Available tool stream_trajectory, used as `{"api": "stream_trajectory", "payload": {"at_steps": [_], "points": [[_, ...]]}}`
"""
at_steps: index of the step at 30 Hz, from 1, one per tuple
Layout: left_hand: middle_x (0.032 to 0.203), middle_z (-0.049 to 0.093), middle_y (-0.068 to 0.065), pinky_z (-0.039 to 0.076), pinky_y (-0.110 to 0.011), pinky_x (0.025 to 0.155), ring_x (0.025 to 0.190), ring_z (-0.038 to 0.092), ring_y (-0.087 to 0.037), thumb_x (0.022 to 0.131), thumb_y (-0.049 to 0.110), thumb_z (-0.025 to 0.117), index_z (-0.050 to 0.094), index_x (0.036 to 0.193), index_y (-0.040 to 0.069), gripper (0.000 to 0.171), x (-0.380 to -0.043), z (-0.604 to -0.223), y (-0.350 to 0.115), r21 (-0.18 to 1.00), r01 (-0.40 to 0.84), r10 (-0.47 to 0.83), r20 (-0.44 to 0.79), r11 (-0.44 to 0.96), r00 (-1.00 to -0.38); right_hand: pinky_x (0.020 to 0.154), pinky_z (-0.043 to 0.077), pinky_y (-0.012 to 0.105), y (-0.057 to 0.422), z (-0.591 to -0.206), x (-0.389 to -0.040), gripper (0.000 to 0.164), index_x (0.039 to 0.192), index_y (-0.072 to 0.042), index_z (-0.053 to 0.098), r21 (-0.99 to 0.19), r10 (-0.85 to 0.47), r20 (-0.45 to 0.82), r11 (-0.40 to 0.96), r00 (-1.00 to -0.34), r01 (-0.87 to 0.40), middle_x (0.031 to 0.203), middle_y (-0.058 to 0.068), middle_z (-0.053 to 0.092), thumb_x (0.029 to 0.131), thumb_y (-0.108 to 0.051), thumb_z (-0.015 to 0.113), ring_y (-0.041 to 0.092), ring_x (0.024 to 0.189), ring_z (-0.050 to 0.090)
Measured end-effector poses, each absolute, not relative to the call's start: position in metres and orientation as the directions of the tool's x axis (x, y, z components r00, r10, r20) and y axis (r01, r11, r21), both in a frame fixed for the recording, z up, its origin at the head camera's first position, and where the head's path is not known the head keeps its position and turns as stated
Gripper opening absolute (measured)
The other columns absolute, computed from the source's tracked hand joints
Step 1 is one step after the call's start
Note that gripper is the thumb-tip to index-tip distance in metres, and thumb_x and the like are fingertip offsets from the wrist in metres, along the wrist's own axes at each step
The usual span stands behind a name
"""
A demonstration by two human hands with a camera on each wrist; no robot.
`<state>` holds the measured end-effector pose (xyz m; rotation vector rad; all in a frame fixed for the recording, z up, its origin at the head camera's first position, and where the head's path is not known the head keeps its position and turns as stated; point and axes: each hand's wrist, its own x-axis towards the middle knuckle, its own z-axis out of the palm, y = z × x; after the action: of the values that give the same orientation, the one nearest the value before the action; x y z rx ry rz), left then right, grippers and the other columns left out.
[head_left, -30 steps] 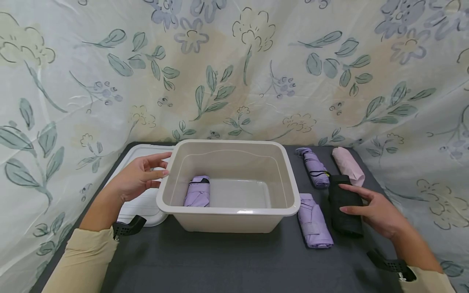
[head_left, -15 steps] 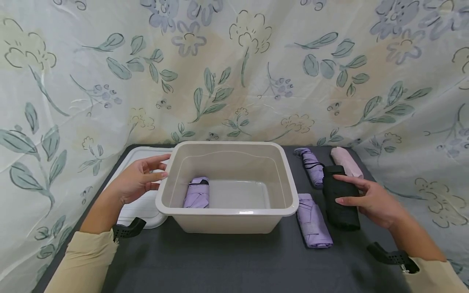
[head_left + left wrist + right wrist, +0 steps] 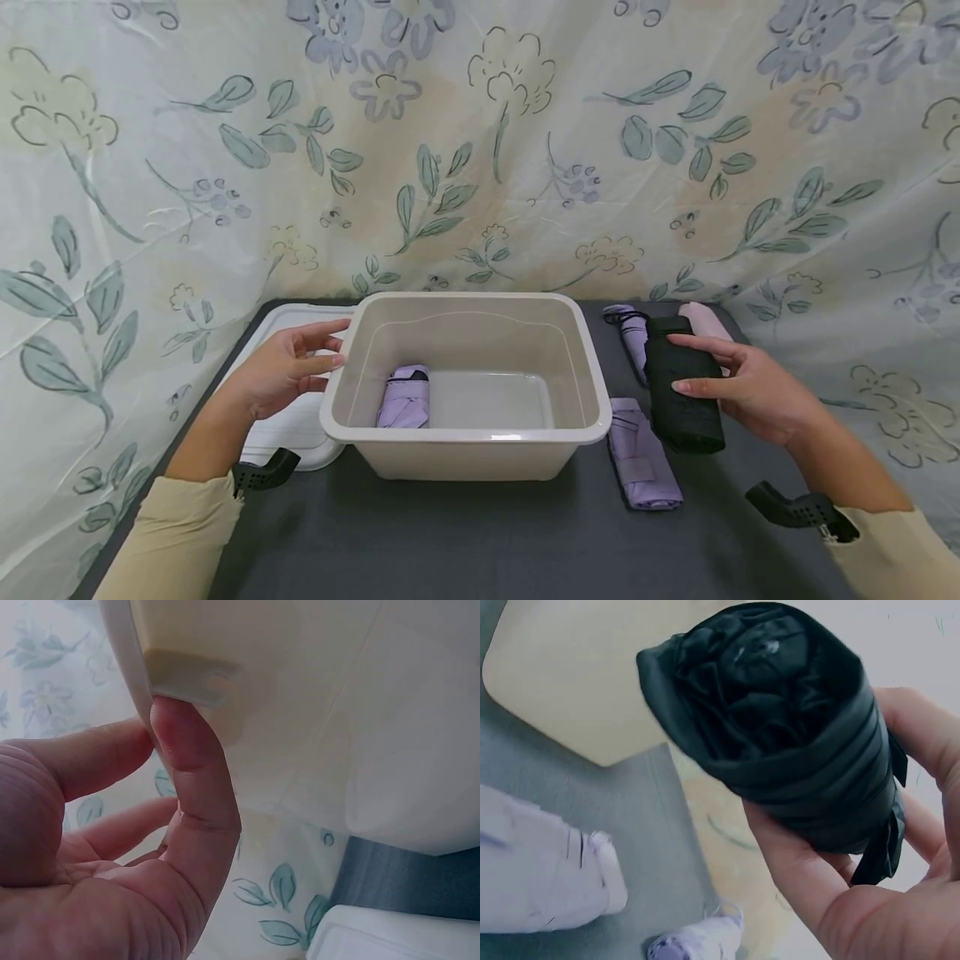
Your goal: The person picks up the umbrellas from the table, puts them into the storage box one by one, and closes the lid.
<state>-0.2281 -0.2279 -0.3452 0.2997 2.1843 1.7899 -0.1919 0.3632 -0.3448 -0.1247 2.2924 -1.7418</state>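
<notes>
In the head view, my right hand (image 3: 765, 396) pinches the black folded umbrella (image 3: 682, 396) at three o'clock from the beige bin (image 3: 465, 458); a lavender umbrella (image 3: 648, 475) lies at the black one's seven o'clock, so I'd best stay high. My left hand (image 3: 288, 365) is at the bin's nine o'clock. In the left wrist view, thumb and finger pinch the rim; light steadying should do. In the right wrist view, my fingers curve round slick-looking fabric, calling for an even grip.
</notes>
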Motion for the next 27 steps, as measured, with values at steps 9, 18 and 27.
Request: {"api": "stream_trajectory", "payload": {"at_steps": [9,18,27], "points": [[0.113,0.063,0.002,0.063,-0.033,0.085,0.103,0.07,-0.011,0.098,0.009,0.068,0.031,0.16,0.004,0.072,-0.227,-0.347,-0.229,0.984,-0.048,0.338,-0.105,0.173,-0.935,0.081,0.053,0.017,0.343,-0.322,-0.196,0.076,0.16,-0.017,0.035,-0.936,-0.222,-0.168,0.342,-0.96,0.085,0.169,0.007,-0.025,0.094,-0.01,0.073,0.007,0.115,0.048],[0.112,0.064,0.001,0.063,-0.034,0.084,0.101,0.071,-0.011,0.098,0.007,0.067,0.03,0.16,0.003,0.072,-0.226,-0.348,-0.229,0.989,-0.055,0.348,-0.101,0.139,-0.932,0.08,0.053,0.02,0.312,-0.301,-0.201,0.08,0.161,-0.014,0.033,-0.945,-0.256,-0.171,0.314,-0.952,0.086,0.17,0.007,-0.013,0.093,-0.012,0.075,0.012,0.108,0.051],[0.112,0.064,0.002,0.063,-0.033,0.084,0.102,0.071,-0.01,0.099,0.007,0.066,0.029,0.16,0.002,0.072,-0.224,-0.348,-0.228,0.991,-0.041,0.365,-0.086,0.131,-0.927,0.08,0.055,0.027,0.286,-0.29,-0.208,0.077,0.159,-0.017,0.038,-0.966,-0.282,-0.178,0.231,-0.943,0.113,0.169,0.015,-0.002,0.092,-0.01,0.076,0.005,0.08,0.057]]}}
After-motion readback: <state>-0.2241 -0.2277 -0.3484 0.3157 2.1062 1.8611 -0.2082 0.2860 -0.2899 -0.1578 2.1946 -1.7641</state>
